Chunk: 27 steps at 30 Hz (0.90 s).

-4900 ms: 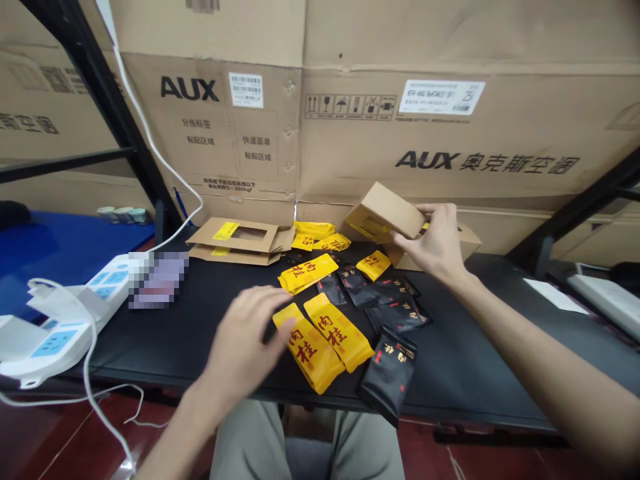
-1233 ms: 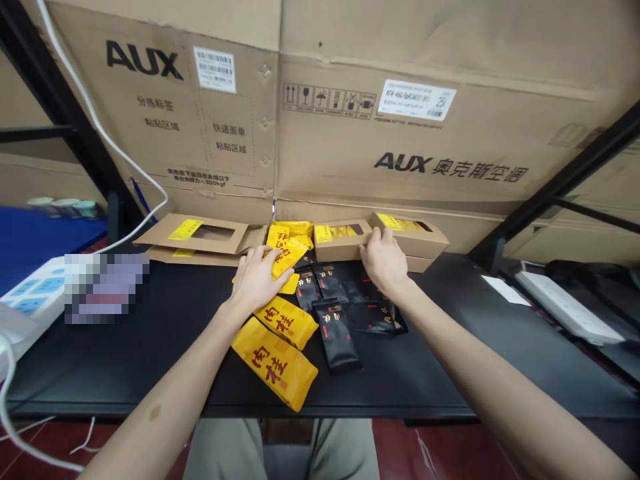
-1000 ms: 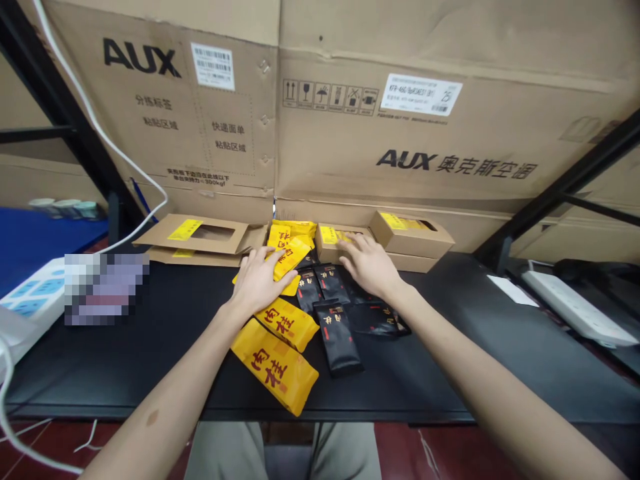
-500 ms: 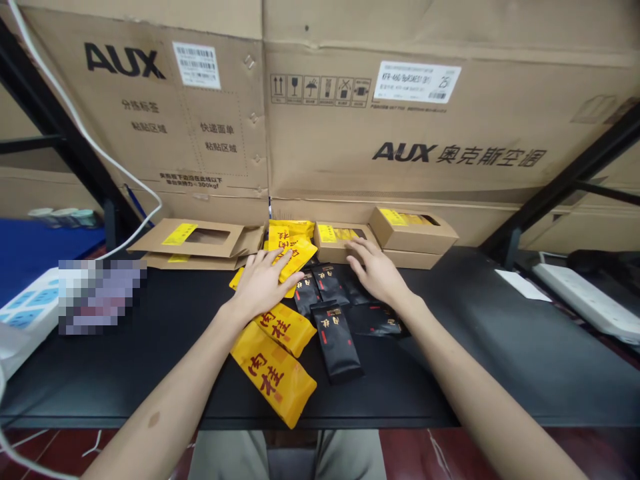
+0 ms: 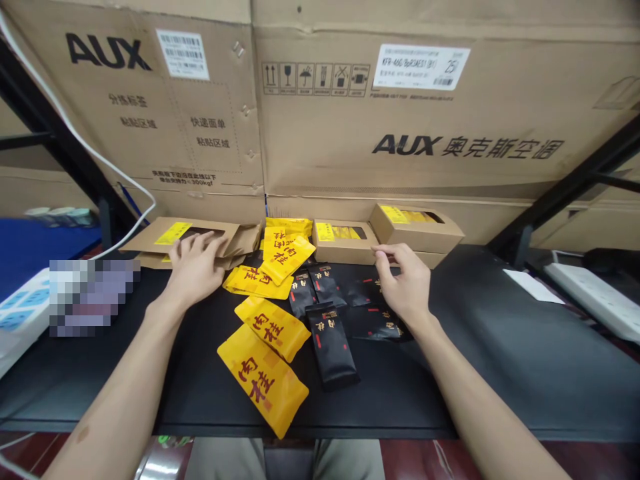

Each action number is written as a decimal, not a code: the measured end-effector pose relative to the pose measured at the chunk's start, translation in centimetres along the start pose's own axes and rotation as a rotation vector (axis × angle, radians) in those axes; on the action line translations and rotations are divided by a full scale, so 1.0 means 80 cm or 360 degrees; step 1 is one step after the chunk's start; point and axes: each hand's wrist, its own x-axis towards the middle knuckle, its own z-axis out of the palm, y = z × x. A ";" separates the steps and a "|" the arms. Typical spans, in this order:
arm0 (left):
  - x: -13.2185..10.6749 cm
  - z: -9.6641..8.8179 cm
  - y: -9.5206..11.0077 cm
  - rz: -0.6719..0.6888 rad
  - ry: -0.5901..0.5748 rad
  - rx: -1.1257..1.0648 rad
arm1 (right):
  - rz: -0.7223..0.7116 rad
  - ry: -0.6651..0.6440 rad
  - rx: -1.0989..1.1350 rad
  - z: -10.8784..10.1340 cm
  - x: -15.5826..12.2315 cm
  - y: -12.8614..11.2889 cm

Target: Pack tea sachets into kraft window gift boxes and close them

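Note:
My left hand [image 5: 196,272] rests on the flattened brown window box [image 5: 143,235], fingers spread and bent over its window. Curled, with thumb and index finger close together, my right hand [image 5: 407,283] is beside the closed brown window box [image 5: 343,252] and above the black packets [image 5: 373,321]. I see nothing between its fingers. Several yellow packets [image 5: 287,257] lie heaped in the middle, with two yellow packets [image 5: 265,380] overlapping nearer the front. To their right lies a single black packet [image 5: 334,350].
Two stacked brown boxes [image 5: 417,230] stand at the back right, against large cardboard [image 5: 320,143]. Power strips [image 5: 595,300] lie at both sides, with a white card [image 5: 533,287] at right. A white cable [image 5: 95,143] hangs on the left.
My left hand has moved left from the yellow packets onto the flattened box. My right hand has shifted right and its spread fingers have curled in.

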 end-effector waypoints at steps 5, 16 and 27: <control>-0.004 0.017 -0.023 0.0028 0.0313 -0.0226 | 0.0003 -0.0062 0.0024 0.002 -0.003 -0.009; 0.010 -0.033 0.023 -0.0035 0.0863 -0.0211 | -0.0110 -0.0101 0.0266 0.000 -0.007 -0.043; -0.025 -0.029 0.202 0.1241 0.1013 -0.0367 | 0.0743 -0.0696 0.1692 0.011 -0.026 -0.078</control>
